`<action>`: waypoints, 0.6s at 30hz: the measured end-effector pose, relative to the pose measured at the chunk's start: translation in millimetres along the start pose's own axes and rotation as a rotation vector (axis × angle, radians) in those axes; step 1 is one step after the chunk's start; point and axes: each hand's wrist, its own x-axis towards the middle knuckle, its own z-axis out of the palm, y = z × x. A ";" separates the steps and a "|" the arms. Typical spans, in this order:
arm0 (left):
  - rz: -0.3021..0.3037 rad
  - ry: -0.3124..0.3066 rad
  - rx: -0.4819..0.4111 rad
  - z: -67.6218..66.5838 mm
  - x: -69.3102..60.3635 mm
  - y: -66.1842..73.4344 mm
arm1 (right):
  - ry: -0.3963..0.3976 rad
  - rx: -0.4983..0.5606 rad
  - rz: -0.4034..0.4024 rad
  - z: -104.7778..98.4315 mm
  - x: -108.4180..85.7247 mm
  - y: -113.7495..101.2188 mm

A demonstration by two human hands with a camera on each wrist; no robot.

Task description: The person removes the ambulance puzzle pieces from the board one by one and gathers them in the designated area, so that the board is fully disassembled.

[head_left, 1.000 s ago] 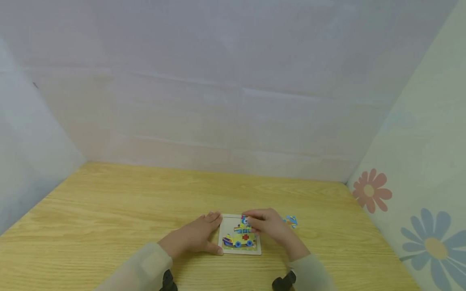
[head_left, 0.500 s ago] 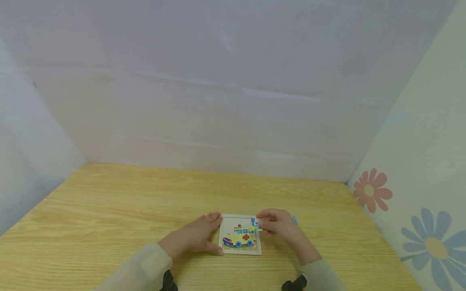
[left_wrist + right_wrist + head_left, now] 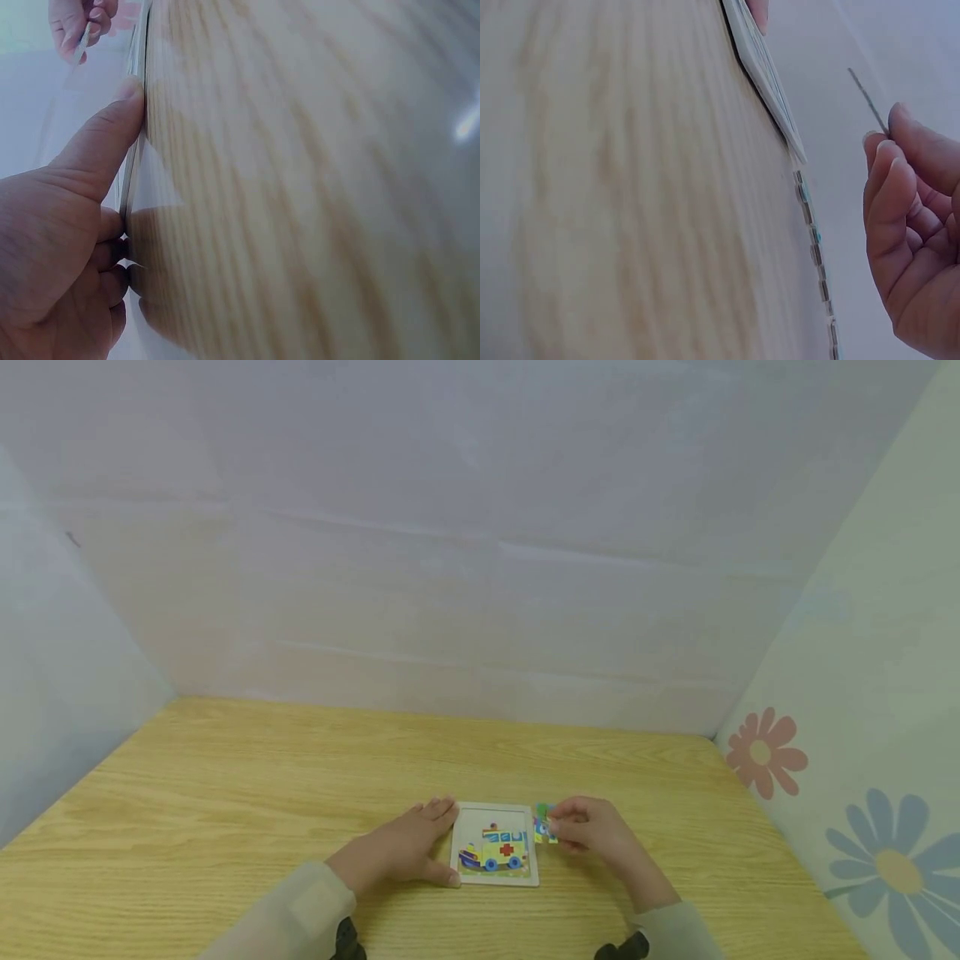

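Note:
A square jigsaw puzzle board with a pale frame lies on the table, showing a yellow ambulance with a red cross. My left hand rests flat along its left edge, fingers and thumb against the frame; the left wrist view shows the thumb on that edge. Just right of the board, my right hand pinches a colourful puzzle piece. In the right wrist view that thin piece appears edge-on between thumb and fingertips, raised above the table.
Several loose puzzle pieces lie in a row beyond the board's corner in the right wrist view; in the head view the right hand mostly hides them. The wooden table meets pale walls at the back and sides.
My right hand has moved right, carrying the puzzle piece from over the board's upper right part to beside the board. The left hand and the board have stayed in place.

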 end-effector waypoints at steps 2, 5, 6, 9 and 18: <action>-0.001 0.000 -0.002 0.2 0.1 -0.2 | 0.001 -0.002 0.006 -1.1 -0.3 2.3; -0.003 0.001 -0.008 0.8 0.1 -0.9 | -0.002 0.002 0.018 -1.9 0.1 5.7; -0.004 0.001 -0.009 0.8 -0.1 -1.0 | -0.003 -0.001 0.022 -2.2 0.5 6.9; -0.002 0.001 -0.016 1.2 -0.5 -1.0 | -0.012 -0.017 0.035 -2.6 1.6 10.4; 0.013 0.022 -0.002 2.5 0.4 -1.2 | -0.017 -0.058 0.059 -3.5 3.6 17.2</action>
